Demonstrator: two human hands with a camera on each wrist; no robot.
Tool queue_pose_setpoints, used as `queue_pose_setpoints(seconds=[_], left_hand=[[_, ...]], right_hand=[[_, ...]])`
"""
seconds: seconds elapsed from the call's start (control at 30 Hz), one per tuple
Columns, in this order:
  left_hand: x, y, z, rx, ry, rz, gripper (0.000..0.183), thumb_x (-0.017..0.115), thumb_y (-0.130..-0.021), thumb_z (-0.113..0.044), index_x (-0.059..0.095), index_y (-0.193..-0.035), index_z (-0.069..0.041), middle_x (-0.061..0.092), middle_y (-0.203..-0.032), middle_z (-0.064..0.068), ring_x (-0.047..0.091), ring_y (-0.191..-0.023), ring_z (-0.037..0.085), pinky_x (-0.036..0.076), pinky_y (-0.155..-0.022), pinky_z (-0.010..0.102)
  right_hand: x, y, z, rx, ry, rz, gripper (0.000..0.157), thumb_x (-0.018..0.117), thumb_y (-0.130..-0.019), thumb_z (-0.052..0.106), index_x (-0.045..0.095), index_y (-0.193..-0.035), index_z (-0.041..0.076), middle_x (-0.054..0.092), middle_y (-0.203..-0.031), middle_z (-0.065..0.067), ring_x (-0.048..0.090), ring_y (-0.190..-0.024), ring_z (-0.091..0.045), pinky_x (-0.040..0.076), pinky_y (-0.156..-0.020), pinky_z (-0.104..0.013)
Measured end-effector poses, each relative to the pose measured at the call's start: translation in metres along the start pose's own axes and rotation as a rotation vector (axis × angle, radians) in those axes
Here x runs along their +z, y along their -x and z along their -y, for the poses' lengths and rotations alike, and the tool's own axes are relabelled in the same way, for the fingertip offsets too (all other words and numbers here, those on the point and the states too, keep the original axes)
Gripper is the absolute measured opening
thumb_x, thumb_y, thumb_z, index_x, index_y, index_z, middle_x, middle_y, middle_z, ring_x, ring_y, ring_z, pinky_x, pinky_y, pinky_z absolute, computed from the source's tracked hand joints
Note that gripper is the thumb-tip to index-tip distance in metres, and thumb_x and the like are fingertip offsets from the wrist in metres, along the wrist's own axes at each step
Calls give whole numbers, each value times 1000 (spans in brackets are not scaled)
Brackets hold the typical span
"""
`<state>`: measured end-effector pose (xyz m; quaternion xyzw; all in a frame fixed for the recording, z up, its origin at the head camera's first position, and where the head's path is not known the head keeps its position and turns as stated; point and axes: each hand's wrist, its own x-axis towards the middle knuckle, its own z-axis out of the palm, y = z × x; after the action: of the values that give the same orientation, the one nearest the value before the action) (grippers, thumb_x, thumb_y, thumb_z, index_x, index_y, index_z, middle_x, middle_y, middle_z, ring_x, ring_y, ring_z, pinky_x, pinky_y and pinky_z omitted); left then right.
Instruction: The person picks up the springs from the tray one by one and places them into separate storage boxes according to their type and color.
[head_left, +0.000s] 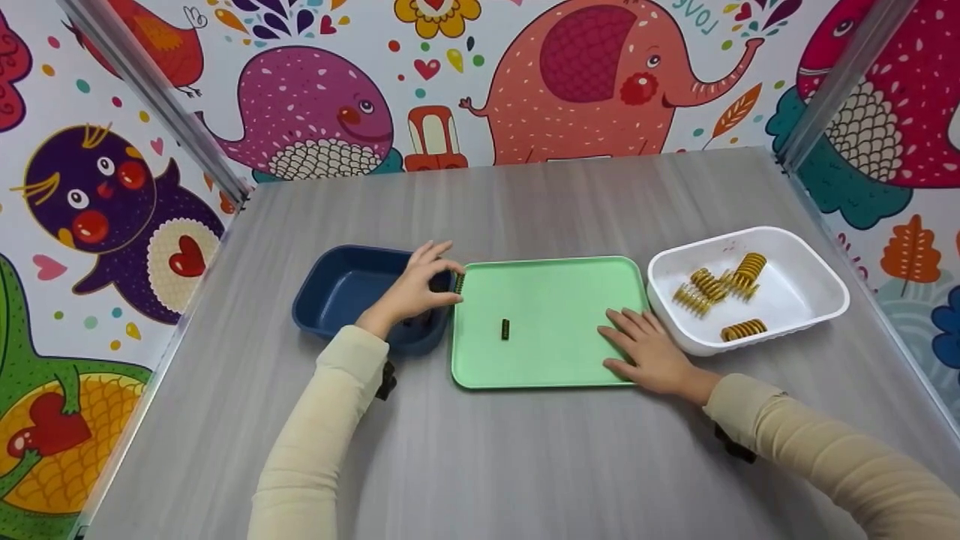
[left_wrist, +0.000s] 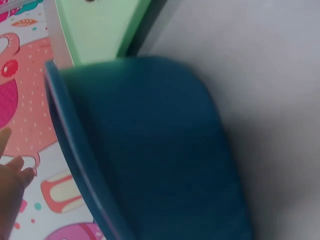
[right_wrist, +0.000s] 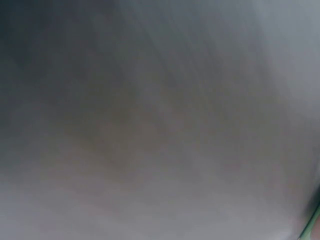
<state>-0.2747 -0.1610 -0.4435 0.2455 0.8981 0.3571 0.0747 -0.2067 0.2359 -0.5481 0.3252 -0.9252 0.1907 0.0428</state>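
Note:
My left hand [head_left: 412, 291] is over the right side of the blue basin [head_left: 322, 289], pinching a small dark spring [head_left: 459, 283] end to end between thumb and forefinger. That spring overlaps the left rim of the green tray [head_left: 547, 292]. Another small dark spring [head_left: 505, 329] lies on the tray, left of its middle. With fingers spread, my right hand [head_left: 651, 352] rests on the tray's lower right part. In the left wrist view the basin's outer wall [left_wrist: 150, 150] fills the middle, and only part of the hand [left_wrist: 12, 185] shows at the left edge.
To the right of the tray stands a white basin [head_left: 802, 300] holding several larger gold springs [head_left: 706, 285]. The grey table [head_left: 525, 465] is bounded by metal posts [head_left: 157, 97] and printed walls. The right wrist view is mostly blurred grey, with a green edge [right_wrist: 310, 225] in its corner.

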Motion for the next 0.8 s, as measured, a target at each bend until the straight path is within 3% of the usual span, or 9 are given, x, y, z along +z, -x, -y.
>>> queue_pose_setpoints(seconds=[0.37, 0.8], left_hand=[[-13, 12, 24, -89, -5, -71, 33, 72, -79, -21, 62, -108, -10, 25, -148, 17, 5, -138, 39, 12, -105, 61], [-19, 29, 51, -182, -50, -58, 32, 72, -79, -19, 63, -108, -10, 23, -149, 16, 2, -138, 39, 11, -105, 62]], right_hand=[[-2, 0, 2, 14, -5, 11, 54, 57, -87, 35, 48, -133, 8, 35, -143, -18, 28, -131, -40, 12, -105, -55], [1, -1, 0, 5, 2, 11, 55, 58, -87, 36, 47, -133, 9, 35, -143, -18, 28, -131, -40, 11, -105, -55]])
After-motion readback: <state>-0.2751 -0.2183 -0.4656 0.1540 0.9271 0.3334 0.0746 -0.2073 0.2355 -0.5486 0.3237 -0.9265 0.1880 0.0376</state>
